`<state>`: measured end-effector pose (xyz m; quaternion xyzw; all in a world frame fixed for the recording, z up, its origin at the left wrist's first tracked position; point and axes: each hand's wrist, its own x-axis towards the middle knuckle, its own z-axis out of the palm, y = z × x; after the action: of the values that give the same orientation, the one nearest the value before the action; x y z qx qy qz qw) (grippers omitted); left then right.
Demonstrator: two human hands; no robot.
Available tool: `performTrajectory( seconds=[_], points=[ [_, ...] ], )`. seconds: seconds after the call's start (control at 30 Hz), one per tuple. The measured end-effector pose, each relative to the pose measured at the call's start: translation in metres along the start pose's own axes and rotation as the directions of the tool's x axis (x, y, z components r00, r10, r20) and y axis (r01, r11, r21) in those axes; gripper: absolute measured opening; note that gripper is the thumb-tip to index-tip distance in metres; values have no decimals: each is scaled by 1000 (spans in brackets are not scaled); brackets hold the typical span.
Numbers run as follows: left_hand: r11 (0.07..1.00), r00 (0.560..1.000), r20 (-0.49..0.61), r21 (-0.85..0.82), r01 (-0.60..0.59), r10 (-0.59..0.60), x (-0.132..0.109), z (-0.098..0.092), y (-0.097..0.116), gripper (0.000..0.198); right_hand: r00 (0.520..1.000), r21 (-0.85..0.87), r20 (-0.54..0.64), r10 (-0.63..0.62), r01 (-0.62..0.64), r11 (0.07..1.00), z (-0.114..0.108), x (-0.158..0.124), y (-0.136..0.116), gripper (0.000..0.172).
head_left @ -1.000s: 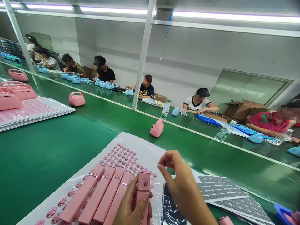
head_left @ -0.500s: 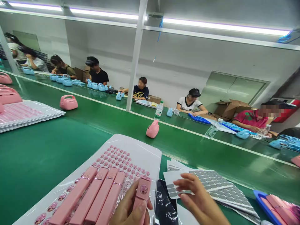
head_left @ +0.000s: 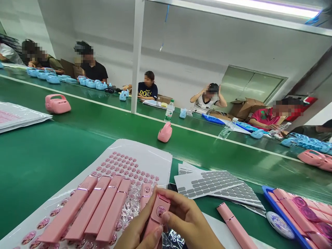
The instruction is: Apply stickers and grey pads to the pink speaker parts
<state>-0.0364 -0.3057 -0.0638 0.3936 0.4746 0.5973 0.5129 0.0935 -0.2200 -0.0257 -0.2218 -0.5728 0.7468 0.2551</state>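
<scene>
L hand (head_left: 136, 224) and R hand (head_left: 188, 218) are both closed round the pink plastic bar unit (head_left: 157, 207), which is tilted, just above the sticker sheet, w/ a round sticker (head_left: 160, 211) on its face. It looks light, stiff & smooth, so prob slippery: take it by the long sides, fingers off the sticker & grille end. Right beside it, 4 more pink bars (head_left: 88, 207) lie on the wrapped sheet of round pink stickers (head_left: 135, 147). To your R: grey pad sheets (head_left: 207, 183), a loose pink bar (head_left: 233, 224), a blue tray (head_left: 269, 197) of pink bars, all on the green conveyor belt (head_left: 52, 162).
</scene>
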Motion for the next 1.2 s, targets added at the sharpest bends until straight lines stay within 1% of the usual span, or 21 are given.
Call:
performTrajectory(
  seconds=[0.07,0.13,0.27,0.4,0.5,0.7,0.87,1.07,1.2],
  points=[
    [1000,1000,12,19,24,-25,-1,-2,-1,67,1000,26,-16,23,-23,999,0,2,0,41],
    [997,998,32,47,58,-60,-1,-3,-2,69,999,11,-20,32,-32,999,1,3,0,39],
    [984,994,54,155,85,-95,-1,-4,-3,78,999,5,-35,24,-24,1000,0,2,0,37],
    [967,996,39,245,69,-80,-1,-3,-2,78,998,7,-53,16,-16,1000,-3,0,5,36],
    [958,997,21,279,65,-74,0,-2,-2,77,997,27,-78,0,2,1000,-3,0,9,37],
    [953,998,40,302,34,-48,1,-2,-2,75,993,47,-116,2,4,999,3,1,9,39],
    [950,1000,29,313,-11,2,1,-2,-8,67,981,58,-195,-2,14,998,9,1,8,39],
    [928,999,11,371,-48,47,1,-3,-17,62,980,63,-198,-9,22,998,9,2,11,42],
    [921,999,2,387,-44,47,1,-3,-17,62,983,63,-180,-24,35,997,9,3,14,42]
  ],
)
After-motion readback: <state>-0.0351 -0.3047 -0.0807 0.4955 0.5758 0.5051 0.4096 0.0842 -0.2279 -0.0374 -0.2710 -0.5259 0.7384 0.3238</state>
